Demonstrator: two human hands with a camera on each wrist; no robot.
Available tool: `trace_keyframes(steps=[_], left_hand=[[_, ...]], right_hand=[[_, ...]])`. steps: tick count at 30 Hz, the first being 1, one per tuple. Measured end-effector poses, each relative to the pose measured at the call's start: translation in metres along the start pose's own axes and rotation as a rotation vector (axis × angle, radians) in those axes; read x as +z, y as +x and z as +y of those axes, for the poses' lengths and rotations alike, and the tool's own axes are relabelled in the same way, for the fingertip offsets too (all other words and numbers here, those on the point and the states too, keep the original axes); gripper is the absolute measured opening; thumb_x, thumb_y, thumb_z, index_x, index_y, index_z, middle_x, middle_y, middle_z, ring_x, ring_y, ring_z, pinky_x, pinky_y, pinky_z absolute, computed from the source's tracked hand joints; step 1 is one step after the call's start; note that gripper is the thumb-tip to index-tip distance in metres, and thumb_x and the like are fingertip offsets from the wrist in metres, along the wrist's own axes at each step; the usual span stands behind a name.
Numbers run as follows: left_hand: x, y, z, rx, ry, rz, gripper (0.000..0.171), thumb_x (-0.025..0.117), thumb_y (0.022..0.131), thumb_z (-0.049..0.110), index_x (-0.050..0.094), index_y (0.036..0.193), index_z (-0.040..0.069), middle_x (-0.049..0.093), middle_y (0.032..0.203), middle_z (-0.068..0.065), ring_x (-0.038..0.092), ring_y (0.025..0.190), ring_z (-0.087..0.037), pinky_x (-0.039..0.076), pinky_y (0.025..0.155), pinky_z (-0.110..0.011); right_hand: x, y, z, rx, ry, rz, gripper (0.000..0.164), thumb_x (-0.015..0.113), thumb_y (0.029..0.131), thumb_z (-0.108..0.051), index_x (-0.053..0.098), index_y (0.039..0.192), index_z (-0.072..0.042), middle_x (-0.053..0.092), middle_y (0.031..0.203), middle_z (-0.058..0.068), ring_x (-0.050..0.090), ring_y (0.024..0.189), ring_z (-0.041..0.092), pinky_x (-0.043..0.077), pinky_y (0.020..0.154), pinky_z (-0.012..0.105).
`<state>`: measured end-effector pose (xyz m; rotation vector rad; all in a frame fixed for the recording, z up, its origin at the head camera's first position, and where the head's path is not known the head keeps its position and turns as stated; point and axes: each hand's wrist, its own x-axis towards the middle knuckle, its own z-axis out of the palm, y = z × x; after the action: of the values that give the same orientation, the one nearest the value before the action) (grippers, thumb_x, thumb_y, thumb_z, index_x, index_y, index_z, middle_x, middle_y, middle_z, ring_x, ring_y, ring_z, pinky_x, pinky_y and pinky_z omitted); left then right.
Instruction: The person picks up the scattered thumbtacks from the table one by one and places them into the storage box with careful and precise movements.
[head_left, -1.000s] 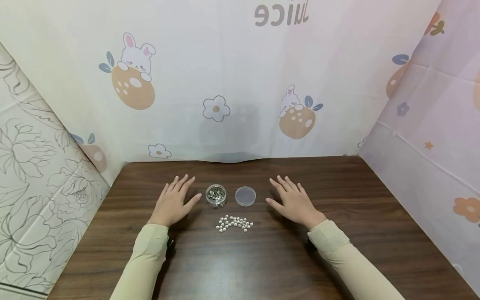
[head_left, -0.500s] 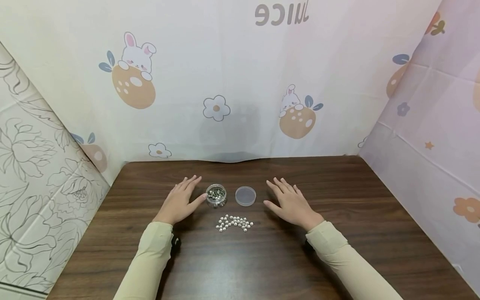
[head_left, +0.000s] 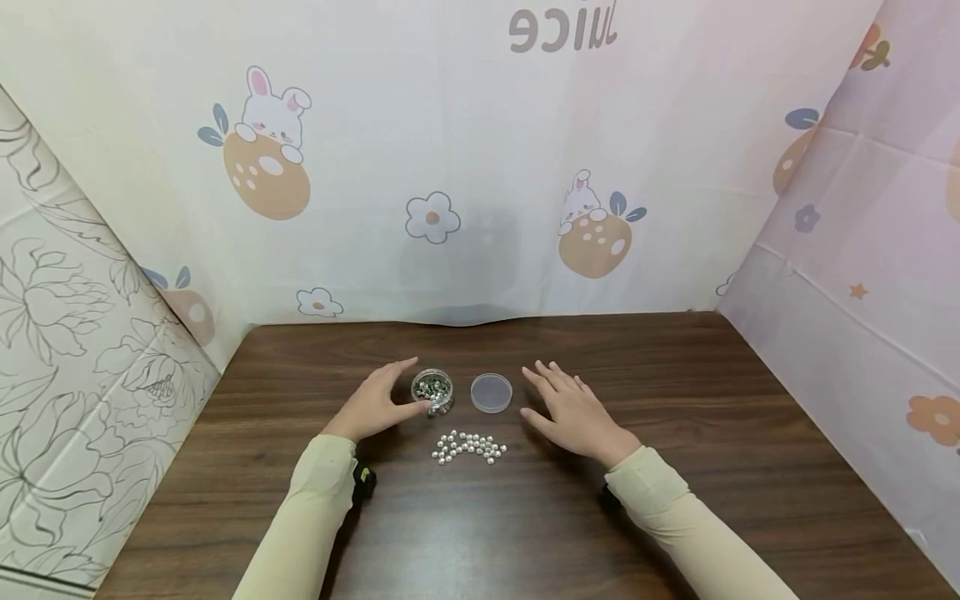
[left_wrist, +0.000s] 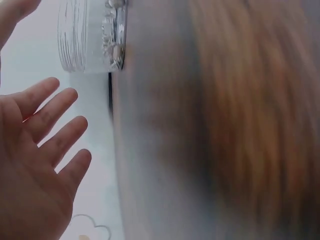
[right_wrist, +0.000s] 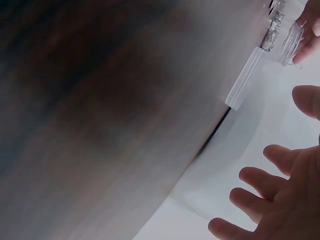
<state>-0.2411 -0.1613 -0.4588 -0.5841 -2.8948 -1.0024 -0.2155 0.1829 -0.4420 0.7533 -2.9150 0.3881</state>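
Observation:
A small clear round jar (head_left: 432,388), uncovered and partly filled with shiny silvery beads, stands on the table. My left hand (head_left: 375,407) is beside it, thumb near the jar's front rim and fingers stretched behind its left side. In the left wrist view the spread fingers (left_wrist: 60,132) are apart from the jar (left_wrist: 85,37). A flat clear lid (head_left: 491,393) lies right of the jar. To the lid's right hovers my right hand (head_left: 576,417), fingers spread, holding nothing. Several loose silvery beads (head_left: 470,446) lie scattered in front of the jar and lid.
The dark wooden table (head_left: 480,533) ends at the back against a printed curtain (head_left: 480,275). Further curtains hang along the left and right sides. A black strap piece (head_left: 363,483) shows at the left cuff.
Moving right, my left hand has come around the jar's left side, its thumb now at the front rim. My right hand has shifted slightly left toward the lid. Jar, lid and beads stay put.

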Motion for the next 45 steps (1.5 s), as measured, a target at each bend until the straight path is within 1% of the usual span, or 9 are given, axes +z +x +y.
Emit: trace_keyframes(steps=[4,9,15,20,24,33,37,40,45], left_hand=[[0.005,0.004,-0.001,0.008,-0.096,-0.021,0.087,0.069,0.073,0.06,0.034,0.144,0.022,0.037,0.145,0.0,0.029,0.132,-0.021,0.033,0.106,-0.055],[0.009,0.01,-0.001,-0.019,-0.206,-0.041,0.091,0.073,0.069,0.059,0.036,0.143,0.022,0.036,0.145,0.001,0.031,0.13,-0.018,0.032,0.107,-0.054],[0.016,0.015,-0.005,-0.02,-0.282,-0.078,0.091,0.075,0.07,0.054,0.035,0.144,0.019,0.036,0.145,-0.002,0.036,0.127,-0.019,0.033,0.107,-0.052],[0.019,0.018,-0.006,-0.024,-0.303,-0.087,0.09,0.077,0.069,0.052,0.036,0.143,0.021,0.037,0.142,-0.003,0.041,0.121,-0.017,0.038,0.103,-0.051],[0.02,0.021,-0.006,-0.017,-0.321,-0.077,0.089,0.079,0.068,0.048,0.038,0.142,0.021,0.041,0.138,-0.006,0.046,0.114,-0.02,0.039,0.1,-0.053],[0.023,0.022,-0.006,-0.045,-0.288,-0.067,0.091,0.081,0.065,0.049,0.04,0.14,0.019,0.047,0.13,-0.003,0.048,0.108,-0.016,0.043,0.097,-0.046],[0.023,0.022,-0.006,-0.054,-0.291,-0.064,0.091,0.082,0.064,0.047,0.041,0.14,0.018,0.048,0.129,-0.003,0.049,0.108,-0.015,0.044,0.096,-0.046],[0.023,0.021,-0.006,-0.056,-0.298,-0.062,0.089,0.082,0.064,0.046,0.042,0.139,0.018,0.05,0.127,-0.003,0.05,0.107,-0.015,0.044,0.096,-0.047],[0.024,0.02,-0.008,-0.061,-0.303,-0.052,0.083,0.083,0.065,0.042,0.046,0.135,0.018,0.054,0.123,-0.001,0.052,0.105,-0.013,0.046,0.094,-0.045]], right_hand=[[0.001,-0.001,-0.002,-0.004,-0.005,0.006,0.064,0.046,0.093,-0.051,0.031,0.146,-0.019,0.029,0.151,0.011,0.02,0.136,0.027,0.028,0.105,0.063],[0.0,-0.002,-0.006,-0.02,0.012,0.028,0.063,0.05,0.093,-0.048,0.033,0.145,-0.017,0.032,0.149,0.013,0.021,0.136,0.028,0.03,0.104,0.065],[0.001,-0.003,-0.009,-0.021,0.021,0.008,0.063,0.05,0.093,-0.048,0.032,0.146,-0.018,0.031,0.149,0.012,0.021,0.136,0.027,0.029,0.105,0.064],[0.001,-0.002,-0.011,-0.031,0.03,0.006,0.063,0.051,0.092,-0.047,0.033,0.145,-0.018,0.031,0.149,0.012,0.021,0.136,0.027,0.029,0.105,0.064],[0.003,-0.002,-0.013,-0.044,0.033,-0.004,0.063,0.051,0.092,-0.047,0.033,0.145,-0.018,0.032,0.149,0.013,0.021,0.136,0.027,0.029,0.105,0.064],[0.003,-0.004,-0.022,-0.092,0.038,-0.047,0.064,0.052,0.092,-0.046,0.032,0.145,-0.016,0.031,0.149,0.014,0.022,0.135,0.03,0.032,0.103,0.064],[0.001,-0.005,-0.027,-0.122,0.055,-0.074,0.064,0.056,0.09,-0.043,0.035,0.144,-0.014,0.029,0.15,0.014,0.021,0.136,0.03,0.034,0.101,0.064],[0.001,-0.005,-0.03,-0.135,0.056,-0.092,0.065,0.058,0.089,-0.041,0.036,0.144,-0.015,0.028,0.15,0.013,0.019,0.136,0.028,0.034,0.101,0.064],[0.005,-0.004,-0.031,-0.183,0.066,-0.112,0.064,0.061,0.088,-0.035,0.036,0.143,-0.012,0.03,0.149,0.017,0.02,0.136,0.032,0.037,0.098,0.065]])
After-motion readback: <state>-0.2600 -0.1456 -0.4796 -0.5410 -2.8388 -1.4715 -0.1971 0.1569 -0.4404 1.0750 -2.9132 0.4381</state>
